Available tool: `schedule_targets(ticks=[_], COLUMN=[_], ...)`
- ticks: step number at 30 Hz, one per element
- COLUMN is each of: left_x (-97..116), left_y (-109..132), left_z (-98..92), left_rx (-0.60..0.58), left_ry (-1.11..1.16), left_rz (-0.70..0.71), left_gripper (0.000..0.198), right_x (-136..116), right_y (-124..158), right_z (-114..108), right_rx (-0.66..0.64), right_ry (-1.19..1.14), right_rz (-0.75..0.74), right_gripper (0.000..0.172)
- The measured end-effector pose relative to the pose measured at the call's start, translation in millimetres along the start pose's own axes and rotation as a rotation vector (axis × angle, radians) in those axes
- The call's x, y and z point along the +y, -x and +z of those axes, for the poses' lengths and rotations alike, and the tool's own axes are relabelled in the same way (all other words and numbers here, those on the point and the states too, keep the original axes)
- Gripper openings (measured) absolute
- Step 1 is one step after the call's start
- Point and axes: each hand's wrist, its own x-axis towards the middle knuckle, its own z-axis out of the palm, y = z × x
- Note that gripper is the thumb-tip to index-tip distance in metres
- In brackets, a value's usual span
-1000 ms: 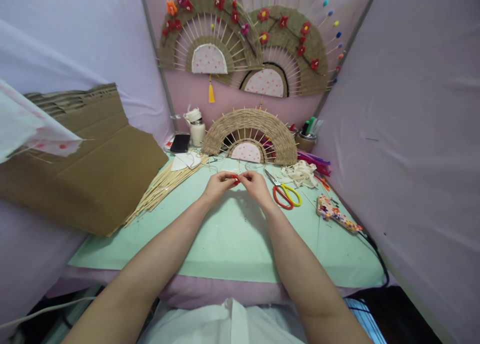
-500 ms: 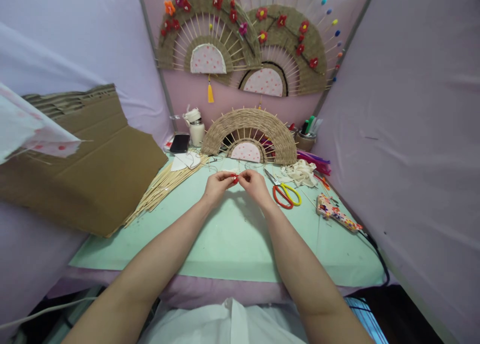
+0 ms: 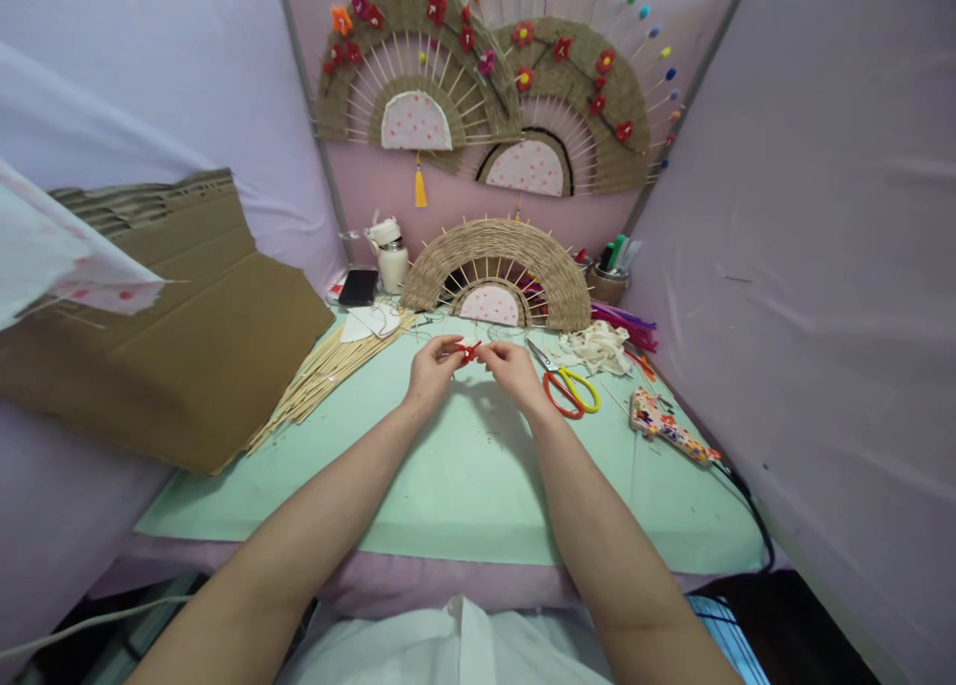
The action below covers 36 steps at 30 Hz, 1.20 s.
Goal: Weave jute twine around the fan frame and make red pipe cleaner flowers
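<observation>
Above the middle of the green table, a small red piece [image 3: 469, 352], flower-like in shape, is pinched in the fingers of my left hand [image 3: 435, 368]. My right hand [image 3: 509, 368] is closed at the right side of the red piece, its fingertips touching or gripping that edge. Just behind both hands stands a twine-wrapped fan [image 3: 497, 242] with a dotted half-circle at its base. Scissors [image 3: 572, 391] with one red and one yellow handle lie right of my right hand.
Thin sticks [image 3: 321, 378] and a large cardboard sheet [image 3: 179, 346] are at the left. A phone [image 3: 358, 288] and bottle [image 3: 391, 257] stand behind. White scraps [image 3: 601, 346] and a patterned glue gun [image 3: 672, 426] with a cord lie right. Decorated fans [image 3: 623, 83] hang on the back wall.
More of the red piece now shows between my hands, with a thin red part sticking up. My right fingertips have shifted slightly right.
</observation>
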Motion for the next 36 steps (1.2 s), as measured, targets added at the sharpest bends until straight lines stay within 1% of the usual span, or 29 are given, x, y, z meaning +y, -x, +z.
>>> schedule_targets(ticks=[5,10,14,20,22,25,28,33,36], left_x=[-1.3,-4.6,-8.1,-6.7,-5.8,-5.7,-7.3,-11.7,-13.0], left_y=[0.7,0.3,-1.0,-1.0,-0.6,0.1,0.5,0.6,1.2], left_z=[-1.6,-2.8,-3.4,-1.9,-1.2,-0.5,-0.2,-0.1,0.4], left_rx=[0.004,0.007,-0.012,0.008,0.011,0.016,0.006,0.032,0.027], left_ry=[-0.069,-0.088,-0.079,-0.045,-0.038,-0.048,-0.062,-0.076,-0.081], left_rz=[0.027,0.059,0.07,0.036,0.038,0.048,0.055,0.08,0.063], left_gripper=[0.03,0.027,0.027,0.026,0.026,0.026,0.025,0.021,0.021], right_x=[2.1,3.0,3.6,3.0,3.4,5.0,6.5,4.2,2.6], right_y=[0.7,0.3,0.1,0.8,0.3,-0.8,-1.3,1.1,2.9], right_z=[4.8,7.1,7.9,9.2,8.8,8.0,8.1,9.2,10.0], right_rx=[0.04,0.03,0.059,0.083,0.072,0.042,0.052,0.082,0.096], right_ry=[0.018,0.034,0.066,0.144,0.123,0.05,0.029,0.115,0.187], right_rz=[-0.057,-0.112,-0.148,-0.161,-0.146,-0.081,-0.066,-0.105,-0.123], right_gripper=[0.023,0.018,0.014,0.015,0.016,0.02,0.021,0.018,0.016])
